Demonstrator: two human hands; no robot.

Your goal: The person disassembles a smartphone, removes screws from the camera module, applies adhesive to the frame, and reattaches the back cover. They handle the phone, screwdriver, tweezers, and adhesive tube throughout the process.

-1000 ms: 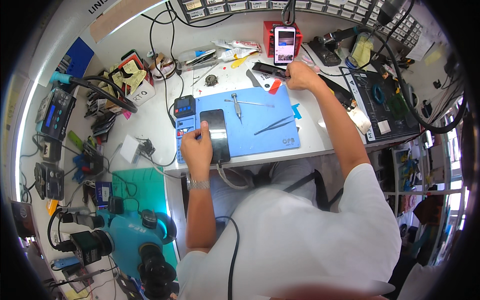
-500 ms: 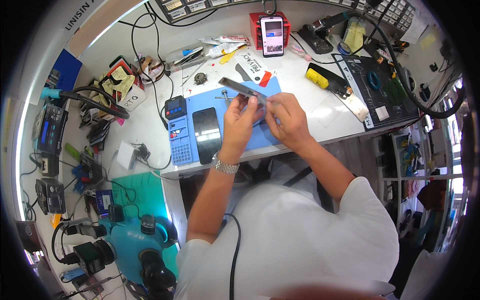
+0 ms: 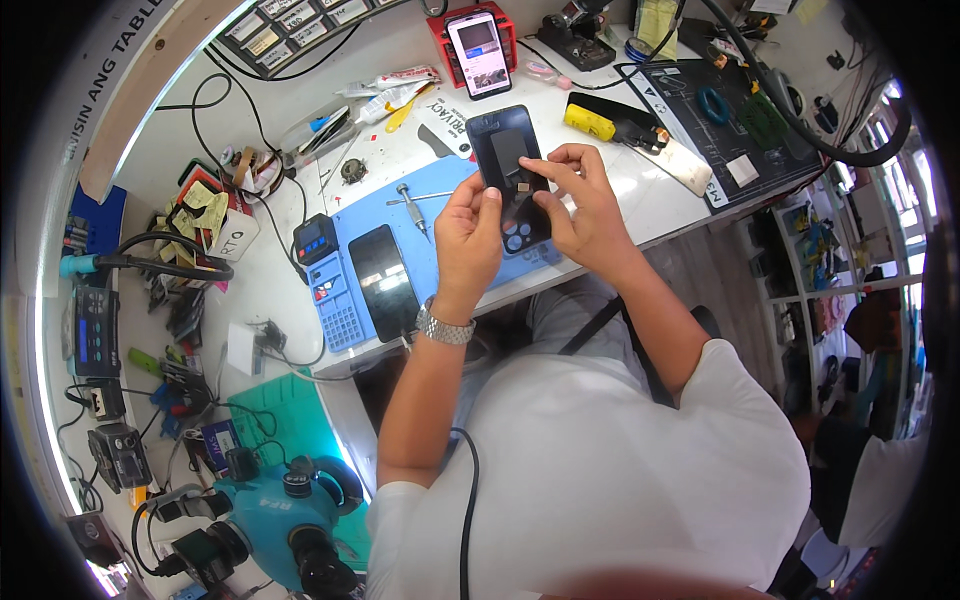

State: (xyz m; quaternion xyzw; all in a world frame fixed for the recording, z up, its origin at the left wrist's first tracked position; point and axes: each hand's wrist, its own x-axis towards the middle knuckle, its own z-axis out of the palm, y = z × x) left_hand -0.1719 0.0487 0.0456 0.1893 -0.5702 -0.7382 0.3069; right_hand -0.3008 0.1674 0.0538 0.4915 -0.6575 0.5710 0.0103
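Observation:
A dark phone body [image 3: 508, 147] is held up above the blue work mat [image 3: 365, 203], with a blacker rectangle in its middle and round camera rings at its lower end. My left hand [image 3: 472, 235] is closed on its left edge, thumb along the side. My right hand [image 3: 585, 205] has its index fingertip on the phone's face and its thumb at the right edge; the other fingers are bent away. A small pale part [image 3: 523, 187] shows between right thumb and index. Left of my left hand, another phone [image 3: 384, 283] with a black screen lies flat on the mat, near a metal screwdriver [image 3: 411, 210].
A lit phone [image 3: 478, 55] leans on a red box [image 3: 440, 50] at the back. Right of the mat are a yellow-handled tool [image 3: 590, 122] and a black mat [image 3: 690, 105]. A teal microscope [image 3: 275, 520] stands at lower left. Cables hang over the right side.
The phone body in my hands has turned from nearly edge-on to showing its broad face. My right index finger has moved onto that face. The whole view has shifted and tilted.

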